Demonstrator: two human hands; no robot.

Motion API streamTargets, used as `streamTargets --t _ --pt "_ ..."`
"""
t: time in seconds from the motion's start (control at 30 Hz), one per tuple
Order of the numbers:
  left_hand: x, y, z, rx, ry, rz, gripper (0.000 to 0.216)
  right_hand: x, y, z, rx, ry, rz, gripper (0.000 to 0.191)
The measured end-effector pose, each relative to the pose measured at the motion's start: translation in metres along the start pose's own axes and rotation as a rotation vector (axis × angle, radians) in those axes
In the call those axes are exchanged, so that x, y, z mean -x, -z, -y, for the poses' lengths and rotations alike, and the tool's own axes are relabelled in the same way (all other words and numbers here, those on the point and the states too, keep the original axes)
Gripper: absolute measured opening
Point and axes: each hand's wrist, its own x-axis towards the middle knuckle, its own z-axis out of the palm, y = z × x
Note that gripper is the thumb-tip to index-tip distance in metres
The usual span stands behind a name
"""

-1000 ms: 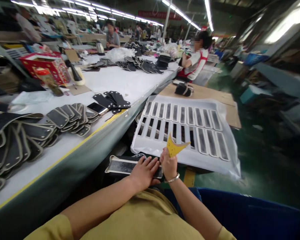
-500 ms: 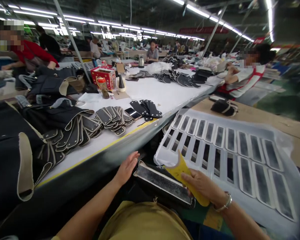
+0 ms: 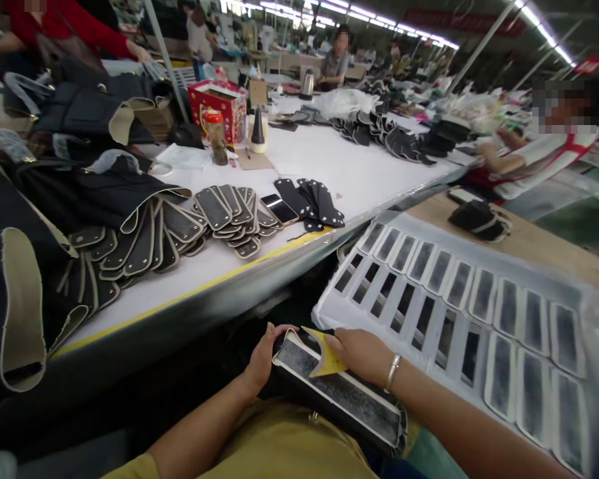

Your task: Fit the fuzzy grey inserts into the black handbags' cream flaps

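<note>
Across my lap lies a black bag [image 3: 347, 422], its long, narrow base panel [image 3: 364, 399] facing up with a pale rim around a dark, speckled middle. My left hand [image 3: 260, 362] grips the bag's far left end, fingers curled behind the edge. In my right hand [image 3: 362, 352] is a yellow flat scraper [image 3: 328, 362] with a concave, notched end. The scraper rests over the upper part of the panel, close to the left end. My right fingers are partly hidden behind it.
To the right, a plastic-covered board [image 3: 324, 313] carries rows of pale-rimmed dark strips [image 3: 502, 372]. On the white table [image 3: 299, 156] lie stacked black strap pieces [image 3: 229, 213], a phone [image 3: 279, 208], black bags [image 3: 90, 179] and a red box [image 3: 237, 106]. A co-worker [image 3: 524, 156] sits at the right.
My left hand has closed from open onto the bag's end. My right hand has moved left with the scraper, bringing its notched end down to the panel. The view has tilted downward.
</note>
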Motion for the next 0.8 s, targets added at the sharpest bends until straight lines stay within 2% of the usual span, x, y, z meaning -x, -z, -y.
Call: streamTargets --t 0.13,0.27,0.4,0.6,0.67,0.8 --pt "-0.003 -0.001 0.005 0.078 0.033 -0.004 0.065 -0.026 -0.006 0.025 0.075 -0.016 -0.109 0.055" --pt "-0.004 0.0 0.007 0.128 0.082 -0.004 0.066 -0.04 -0.008 0.031 0.14 0.028 -0.199 0.05" --pt "-0.008 0.003 0.006 0.214 0.18 -0.018 0.074 -0.047 -0.004 0.032 0.239 0.156 -0.293 0.048" --pt "-0.013 0.001 -0.006 0.428 0.338 -0.036 0.085 -0.064 -0.001 0.029 0.293 0.382 -0.342 0.044" --pt "-0.014 0.0 -0.01 0.454 0.371 -0.067 0.086 -0.07 -0.001 0.029 0.3 0.449 -0.346 0.043" --pt "-0.014 -0.006 -0.015 0.392 0.387 -0.241 0.076 -0.083 0.0 0.027 0.288 0.574 -0.325 0.043"
